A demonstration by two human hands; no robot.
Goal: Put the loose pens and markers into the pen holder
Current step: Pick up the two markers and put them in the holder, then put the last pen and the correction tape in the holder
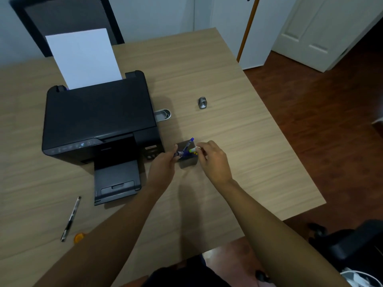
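Observation:
A small grey square pen holder (187, 163) stands on the wooden desk, right of the printer. A blue pen (188, 144) leans out of it, tip up toward the back. My left hand (163, 168) pinches that pen's lower end at the holder's left rim. My right hand (213, 160) holds a green-tipped white marker (193, 150) over the holder's right side. A black pen (71, 218) lies loose on the desk at the near left, far from both hands. An orange object (79, 238), partly hidden by my left forearm, lies beside it.
A black printer (97, 119) with white paper (83, 59) in its feed fills the left of the desk (238, 141). A small metal tin (164, 114) sits by its right side, and a grey sharpener-like object (202, 102) lies farther back. The desk's right edge drops to a wooden floor.

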